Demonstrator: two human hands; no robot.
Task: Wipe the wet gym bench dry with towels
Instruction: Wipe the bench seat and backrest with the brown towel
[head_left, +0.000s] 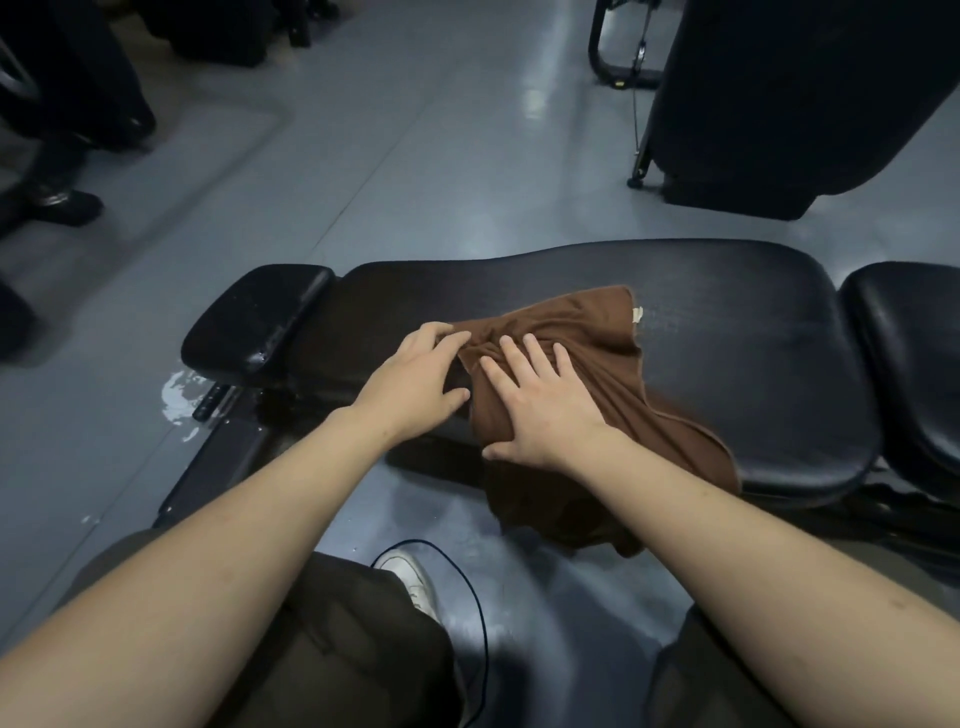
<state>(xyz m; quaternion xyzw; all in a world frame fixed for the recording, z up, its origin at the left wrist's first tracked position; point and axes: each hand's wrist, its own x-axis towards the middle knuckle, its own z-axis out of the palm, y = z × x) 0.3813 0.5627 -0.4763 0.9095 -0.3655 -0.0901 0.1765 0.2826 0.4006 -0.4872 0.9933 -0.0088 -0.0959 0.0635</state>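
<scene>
A black padded gym bench lies across the middle of the view, its small end pad at the left beaded with water drops. A brown towel is spread on the long pad and hangs over the near edge. My right hand presses flat on the towel, fingers spread. My left hand rests on the bench beside it, fingertips pinching the bunched left edge of the towel.
A water puddle shines on the grey floor below the end pad. Another black pad adjoins at the right. A dark machine stands behind. A person's shoes are at far left. A black cable loops near my white shoe.
</scene>
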